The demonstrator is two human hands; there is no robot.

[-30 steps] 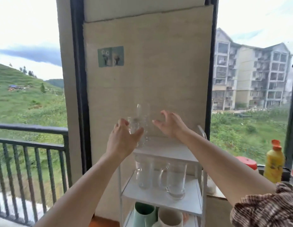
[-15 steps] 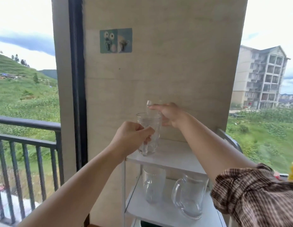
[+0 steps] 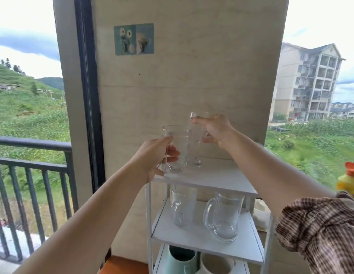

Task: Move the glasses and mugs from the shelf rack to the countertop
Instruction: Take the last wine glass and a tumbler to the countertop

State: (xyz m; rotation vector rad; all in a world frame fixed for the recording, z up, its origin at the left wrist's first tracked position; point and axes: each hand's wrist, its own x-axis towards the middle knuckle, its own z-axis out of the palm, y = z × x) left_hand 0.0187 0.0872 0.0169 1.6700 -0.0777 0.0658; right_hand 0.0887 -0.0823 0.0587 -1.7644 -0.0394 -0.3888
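A white shelf rack (image 3: 215, 181) stands against the beige wall panel. On its top shelf my left hand (image 3: 152, 157) grips the handle of a clear glass mug (image 3: 178, 149). Just behind it, my right hand (image 3: 215, 131) is closed around the upper part of a taller clear glass (image 3: 196, 139) whose base rests on the shelf. The middle shelf holds two clear handled glass mugs, one at the left (image 3: 183, 206) and one at the right (image 3: 223, 216). On the bottom shelf sit a mint green mug (image 3: 179, 260) and a cream mug (image 3: 215, 265).
A dark window frame (image 3: 87, 95) and a balcony railing (image 3: 33, 153) lie to the left. A yellow bottle with an orange cap (image 3: 348, 179) stands at the right edge. A white object (image 3: 261, 216) sits right of the rack. Two wall hooks (image 3: 133, 38) hang above.
The view has shifted down and closer to the rack. My right hand has closed around the tall glass behind. My left hand keeps its hold on the front mug.
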